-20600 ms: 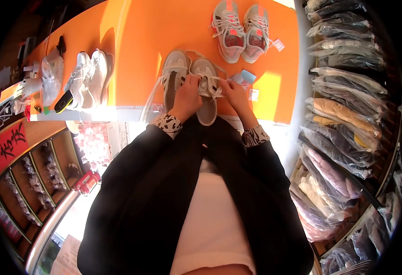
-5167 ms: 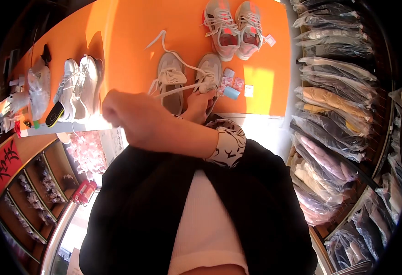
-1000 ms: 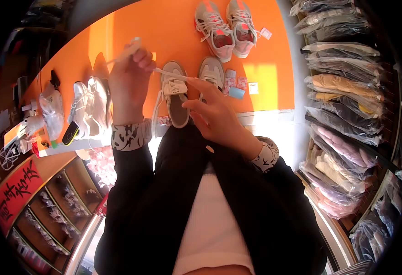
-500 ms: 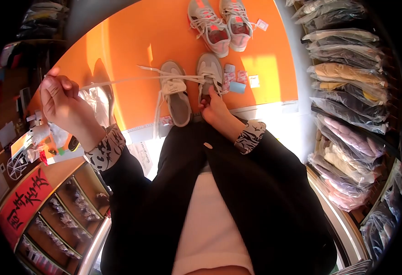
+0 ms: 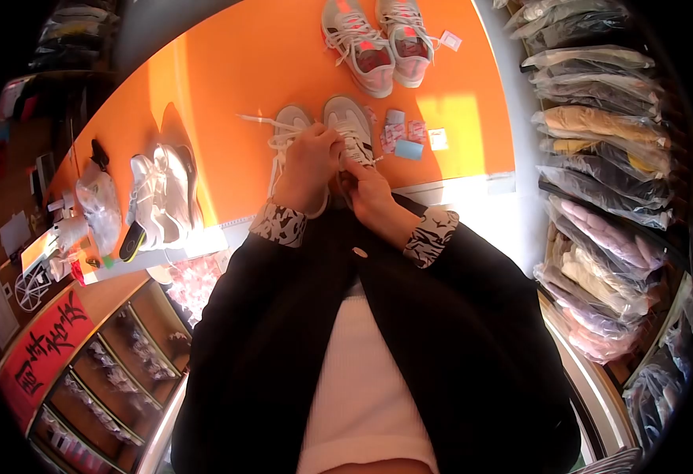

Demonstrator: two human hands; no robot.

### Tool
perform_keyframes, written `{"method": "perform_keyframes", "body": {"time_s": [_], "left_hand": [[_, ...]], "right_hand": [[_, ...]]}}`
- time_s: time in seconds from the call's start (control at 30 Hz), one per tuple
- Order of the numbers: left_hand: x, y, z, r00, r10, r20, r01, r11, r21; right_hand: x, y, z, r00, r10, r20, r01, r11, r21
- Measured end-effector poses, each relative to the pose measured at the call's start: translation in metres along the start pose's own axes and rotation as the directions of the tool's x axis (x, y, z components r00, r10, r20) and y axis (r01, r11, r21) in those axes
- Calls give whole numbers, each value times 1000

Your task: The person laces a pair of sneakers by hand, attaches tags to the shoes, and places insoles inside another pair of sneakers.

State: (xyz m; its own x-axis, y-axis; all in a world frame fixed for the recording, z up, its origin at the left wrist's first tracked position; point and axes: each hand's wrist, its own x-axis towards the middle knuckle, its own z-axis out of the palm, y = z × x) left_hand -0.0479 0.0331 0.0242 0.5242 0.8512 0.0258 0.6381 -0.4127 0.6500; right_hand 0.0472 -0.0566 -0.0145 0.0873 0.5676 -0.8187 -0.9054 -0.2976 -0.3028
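Two pale sneakers stand side by side on the orange table, toes away from me. My left hand [image 5: 312,162] is at the right sneaker [image 5: 345,112], fingertips pinched at its lacing; the lace between them is mostly hidden. My right hand [image 5: 370,192] grips the same sneaker near its opening, thumb beside the laced part. White lace [image 5: 356,146] crosses this sneaker's front. The left sneaker [image 5: 289,118] is partly covered by my left hand and wrist, and a loose lace end reaches out to its left.
Another pair of grey sneakers [image 5: 360,47] with orange-pink details stands at the far side of the orange table [image 5: 228,103]. Small packets [image 5: 394,126] lie right of the shoes. White shoes [image 5: 147,197] stand at the left. Plastic-bagged clothes [image 5: 599,126] fill shelves at the right.
My left hand has come in from the far left, where it held the lace stretched out, to the right sneaker. That sneaker has shifted slightly left, and the long lace is no longer taut.
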Motion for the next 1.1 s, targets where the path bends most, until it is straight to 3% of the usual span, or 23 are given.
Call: {"method": "perform_keyframes", "body": {"time_s": [0.27,0.37,0.43,0.57,0.63,0.67,0.73,0.77,0.83,0.87,0.93,0.97,1.03,1.1], "left_hand": [[-7,-6,15,998,-50,-50,50,999,1],[-9,-16,25,992,-63,-111,53,994,-92],[-6,-21,26,994,-66,-88,47,978,-206],[0,-18,21,994,-90,-54,78,979,-189],[6,-2,13,973,-231,26,231,944,-237],[6,-3,14,973,-231,27,230,944,-238],[11,-6,15,999,-29,33,30,999,-20],[13,-5,16,999,-29,35,30,999,-20],[16,-1,17,987,100,124,-121,978,172],[18,-2,19,988,97,123,-118,978,174],[24,-1,25,975,93,201,-161,920,357],[28,-2,29,976,95,197,-161,921,355],[37,3,30,928,372,-1,-337,842,421],[41,40,36,991,114,-71,-117,993,-34]], "right_hand": [[2,3,0,999,6,36,-6,1000,-5],[1,4,2,999,11,51,-10,1000,-15],[3,5,3,999,-4,44,6,999,-38],[5,8,1,999,-18,48,25,991,-134],[6,9,3,999,-29,38,34,991,-131],[6,10,4,999,-44,25,46,991,-128],[7,9,3,998,-55,20,58,982,-180],[6,10,3,998,-61,18,63,971,-232],[8,14,3,997,-68,26,73,970,-233],[10,15,3,996,-79,36,85,968,-234],[5,12,7,996,-90,28,94,961,-261],[2,9,9,995,-103,20,104,953,-286],[5,8,8,994,-112,19,112,942,-318],[10,14,8,994,-110,28,113,928,-356]]}}
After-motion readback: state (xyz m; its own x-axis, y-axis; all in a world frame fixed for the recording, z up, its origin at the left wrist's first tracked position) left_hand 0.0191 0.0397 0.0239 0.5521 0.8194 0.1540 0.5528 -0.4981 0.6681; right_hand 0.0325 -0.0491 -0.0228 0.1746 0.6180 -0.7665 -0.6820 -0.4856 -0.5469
